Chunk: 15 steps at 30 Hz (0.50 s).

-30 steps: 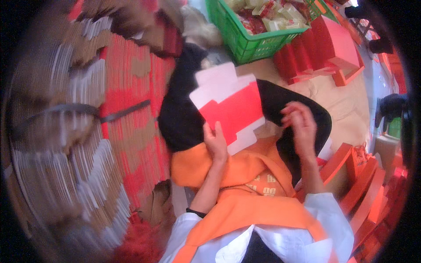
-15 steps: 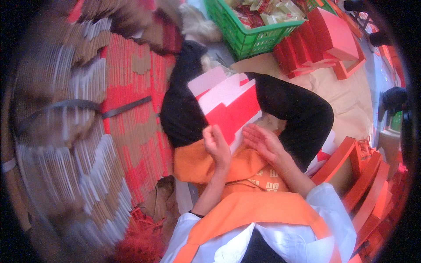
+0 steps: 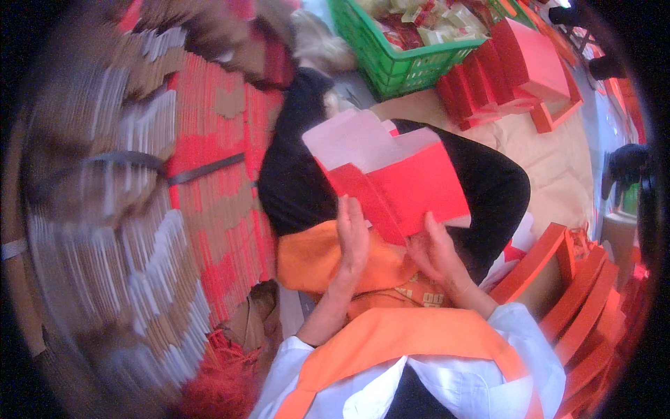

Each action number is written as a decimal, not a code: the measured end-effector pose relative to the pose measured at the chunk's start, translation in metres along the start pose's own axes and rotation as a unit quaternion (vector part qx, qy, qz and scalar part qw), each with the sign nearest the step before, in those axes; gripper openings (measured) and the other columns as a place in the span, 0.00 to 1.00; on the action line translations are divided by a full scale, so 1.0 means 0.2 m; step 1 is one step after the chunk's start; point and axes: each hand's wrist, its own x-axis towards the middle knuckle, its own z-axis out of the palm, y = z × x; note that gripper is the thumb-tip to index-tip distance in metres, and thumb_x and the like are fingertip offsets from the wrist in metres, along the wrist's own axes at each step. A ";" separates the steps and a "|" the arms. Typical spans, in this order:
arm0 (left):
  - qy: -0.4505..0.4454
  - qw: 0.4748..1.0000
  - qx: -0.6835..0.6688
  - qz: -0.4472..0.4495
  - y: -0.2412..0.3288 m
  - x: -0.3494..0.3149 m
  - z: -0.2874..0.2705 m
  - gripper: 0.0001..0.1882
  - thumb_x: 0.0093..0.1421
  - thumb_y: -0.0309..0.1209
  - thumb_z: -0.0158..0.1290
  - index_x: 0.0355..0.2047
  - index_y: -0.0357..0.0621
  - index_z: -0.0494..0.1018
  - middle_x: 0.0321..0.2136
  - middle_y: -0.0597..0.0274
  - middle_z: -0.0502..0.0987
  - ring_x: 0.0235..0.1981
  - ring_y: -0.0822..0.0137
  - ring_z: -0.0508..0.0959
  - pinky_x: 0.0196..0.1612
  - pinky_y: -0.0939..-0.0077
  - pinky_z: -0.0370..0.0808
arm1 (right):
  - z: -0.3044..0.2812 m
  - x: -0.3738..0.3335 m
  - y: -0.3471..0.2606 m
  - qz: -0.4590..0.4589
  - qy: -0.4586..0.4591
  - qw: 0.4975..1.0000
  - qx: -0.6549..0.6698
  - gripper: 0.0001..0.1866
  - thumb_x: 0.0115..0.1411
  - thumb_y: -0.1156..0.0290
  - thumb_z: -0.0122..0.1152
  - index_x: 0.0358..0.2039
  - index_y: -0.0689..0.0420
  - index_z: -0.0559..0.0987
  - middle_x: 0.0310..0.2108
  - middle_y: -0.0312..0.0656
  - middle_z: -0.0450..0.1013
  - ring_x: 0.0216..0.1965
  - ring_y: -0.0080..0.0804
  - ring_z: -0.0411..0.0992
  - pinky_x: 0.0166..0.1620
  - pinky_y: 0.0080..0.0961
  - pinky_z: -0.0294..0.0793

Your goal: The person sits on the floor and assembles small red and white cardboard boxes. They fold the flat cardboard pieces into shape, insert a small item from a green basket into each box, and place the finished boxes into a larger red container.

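Both hands gripped one flat red-and-white carton blank, held over the lap. Left hand clasped the blank's lower left edge, fingers wrapped round it. Right hand pinched the lower right edge, thumb on the red face. Beyond the blank sat a green crate filled with packets; right of the crate, folded red boxes stood together. Left of the blank lay banded stacks of flat cardboard, blurred.
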 end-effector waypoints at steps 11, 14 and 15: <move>0.005 0.996 -0.035 -0.078 0.10 -0.12 0.05 0.16 0.59 0.36 0.48 0.39 0.34 0.68 0.33 0.61 0.73 0.32 0.72 0.71 0.35 0.77 0.69 | -0.05 -0.02 0.14 -0.047 -0.060 0.956 -0.283 0.17 0.60 0.62 0.46 0.42 0.61 0.72 0.36 0.37 0.71 0.39 0.23 0.67 0.40 0.22 0.67; 0.040 0.994 -0.009 -0.103 0.18 -0.10 -0.02 0.15 0.59 0.36 0.48 0.37 0.34 0.69 0.31 0.62 0.73 0.31 0.74 0.71 0.36 0.79 0.68 | -0.04 -0.10 0.02 0.018 -0.157 0.929 -0.335 0.14 0.60 0.67 0.47 0.42 0.62 0.72 0.38 0.40 0.71 0.40 0.24 0.68 0.41 0.21 0.67; 0.040 0.997 -0.037 -0.053 0.18 -0.10 -0.04 0.14 0.59 0.35 0.47 0.35 0.34 0.69 0.30 0.63 0.74 0.30 0.75 0.71 0.35 0.79 0.68 | -0.04 -0.14 -0.06 0.046 -0.198 0.905 -0.374 0.13 0.60 0.69 0.47 0.42 0.62 0.72 0.38 0.41 0.71 0.40 0.25 0.68 0.42 0.22 0.67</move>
